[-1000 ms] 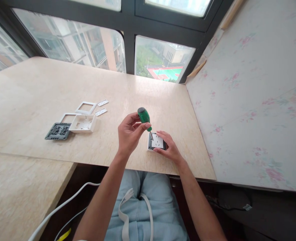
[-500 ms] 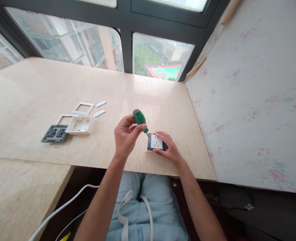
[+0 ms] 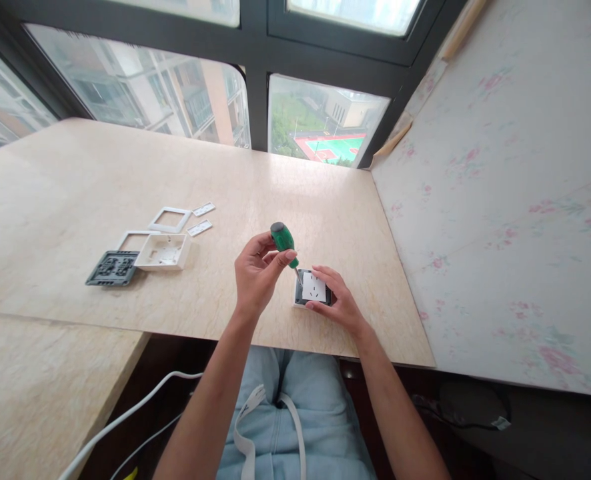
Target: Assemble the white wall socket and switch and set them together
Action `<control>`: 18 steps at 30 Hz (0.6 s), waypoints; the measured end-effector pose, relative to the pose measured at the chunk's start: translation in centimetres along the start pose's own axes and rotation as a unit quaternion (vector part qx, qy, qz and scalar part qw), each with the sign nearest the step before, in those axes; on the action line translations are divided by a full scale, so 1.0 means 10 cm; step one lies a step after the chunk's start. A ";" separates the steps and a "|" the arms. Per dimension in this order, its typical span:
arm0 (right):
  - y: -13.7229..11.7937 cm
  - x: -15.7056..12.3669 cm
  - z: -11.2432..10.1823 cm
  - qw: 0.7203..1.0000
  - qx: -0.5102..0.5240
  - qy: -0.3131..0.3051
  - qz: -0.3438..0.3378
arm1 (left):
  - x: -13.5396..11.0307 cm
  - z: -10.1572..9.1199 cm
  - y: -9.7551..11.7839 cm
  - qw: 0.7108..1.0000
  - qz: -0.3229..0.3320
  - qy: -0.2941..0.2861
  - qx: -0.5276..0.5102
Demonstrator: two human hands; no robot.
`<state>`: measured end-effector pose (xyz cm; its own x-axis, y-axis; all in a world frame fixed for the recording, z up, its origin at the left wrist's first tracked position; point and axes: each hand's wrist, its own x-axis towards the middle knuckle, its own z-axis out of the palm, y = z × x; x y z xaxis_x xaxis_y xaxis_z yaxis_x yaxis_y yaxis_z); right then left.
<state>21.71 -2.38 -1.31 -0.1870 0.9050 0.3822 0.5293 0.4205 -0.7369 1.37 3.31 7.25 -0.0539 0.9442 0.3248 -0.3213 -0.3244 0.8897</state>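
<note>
My left hand (image 3: 259, 272) is closed around the green handle of a screwdriver (image 3: 284, 241), which tilts with its dark butt end up and to the left. The metal shaft runs down to the left side of a wall socket (image 3: 314, 287); the exact spot under the tip is too small to make out. This socket has a white face with slots, a dark grey frame around it and a white base beneath, flat on the counter. My right hand (image 3: 339, 297) grips it from the right, thumb at the near edge and fingers over the far edge.
To the left on the marbled counter (image 3: 245, 193) lie a white open box (image 3: 163, 252), a dark grey socket module (image 3: 111, 269), white frames (image 3: 170, 219) and two small white plates (image 3: 200, 228). Windows stand behind; a flowered wall (image 3: 495, 200) borders the right. A white cable (image 3: 125, 415) hangs below.
The whole view has shifted slightly, with everything a little lower and to the right. Both hands keep their hold on the screwdriver and the socket.
</note>
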 end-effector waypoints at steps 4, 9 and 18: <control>0.00 0.00 0.00 1.000 -0.001 -0.003 0.005 | 0.01 0.01 -0.01 1.000 -0.012 0.006 -0.018; 0.00 0.00 0.00 1.000 0.003 -0.003 -0.001 | 0.02 0.01 -0.01 1.000 -0.011 0.013 -0.026; -0.01 0.00 0.00 1.000 0.004 0.000 -0.002 | 0.06 -0.01 -0.04 1.000 0.001 0.018 -0.013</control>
<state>21.69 -2.40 -1.21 -0.1885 0.9035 0.3849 0.5228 0.4241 -0.7395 1.37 4.02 7.06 -0.0879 0.9450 0.3150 -0.3459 -0.3255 0.8800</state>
